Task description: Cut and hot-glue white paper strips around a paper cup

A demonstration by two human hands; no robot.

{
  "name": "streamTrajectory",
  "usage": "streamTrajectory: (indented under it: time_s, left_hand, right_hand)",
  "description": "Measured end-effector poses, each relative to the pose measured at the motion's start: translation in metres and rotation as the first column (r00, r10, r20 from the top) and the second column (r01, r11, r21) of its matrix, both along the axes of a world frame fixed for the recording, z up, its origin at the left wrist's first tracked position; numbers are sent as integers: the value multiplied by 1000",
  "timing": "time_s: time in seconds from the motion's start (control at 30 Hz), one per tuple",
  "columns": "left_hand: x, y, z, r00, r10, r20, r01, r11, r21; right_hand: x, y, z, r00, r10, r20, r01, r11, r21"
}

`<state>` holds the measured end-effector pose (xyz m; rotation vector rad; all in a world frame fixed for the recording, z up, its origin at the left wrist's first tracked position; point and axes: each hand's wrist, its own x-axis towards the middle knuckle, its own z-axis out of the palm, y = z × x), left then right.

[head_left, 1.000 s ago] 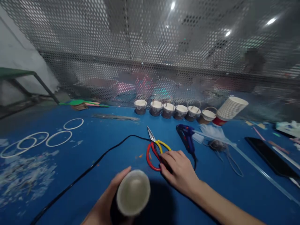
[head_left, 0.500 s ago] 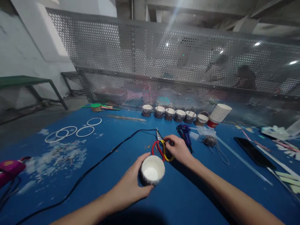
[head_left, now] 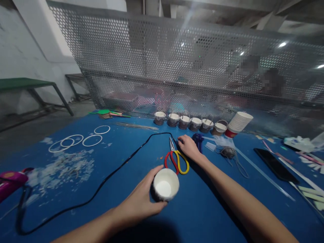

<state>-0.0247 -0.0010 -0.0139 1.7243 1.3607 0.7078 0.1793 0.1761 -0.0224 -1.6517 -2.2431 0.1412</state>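
Observation:
My left hand (head_left: 148,197) is wrapped round a white-lined paper cup (head_left: 166,185) with a dark outside, near the table's front. Just beyond the cup lie scissors (head_left: 174,157) with red and yellow handles, blades pointing away. My right hand (head_left: 187,145) is closed beside the blades, over the black cord (head_left: 131,156); what its fingers hold, if anything, is hidden. Right behind this hand is a blue glue gun (head_left: 198,141), partly covered by it.
Small dark cups (head_left: 184,123) line the back edge beside stacked paper cups (head_left: 239,122). White rings (head_left: 92,140) and scraps (head_left: 68,168) lie left, near a magenta tool (head_left: 11,184). A twine ball (head_left: 227,152) and black phone (head_left: 275,164) lie right.
My right hand has moved away from the scissor handles, up toward the glue gun. The black cord has shifted, its far end now looping beyond the blades. My left hand still holds the cup.

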Motion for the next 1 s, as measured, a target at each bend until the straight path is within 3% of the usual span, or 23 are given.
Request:
streamTrajectory:
  time_s: [0.23,0.47,0.77,1.0]
  left_hand:
    - [-2,3,-10,1000,-1,-8,2,998,62]
    - [-4,2,0,1000,-9,-2,9,999,45]
    - [1,0,3,999,-32,23,31,999,33]
    - [2,0,6,1000,-23,4,23,1000,7]
  right_hand:
    - [10,-5,9,999,13,-37,-13,1000,5]
    - [-23,25,3,996,85,32,-82,993,-85]
    - [-22,38,7,978,114,174,-91,986,-138]
    - [-31,51,4,989,-12,147,32,990,-136]
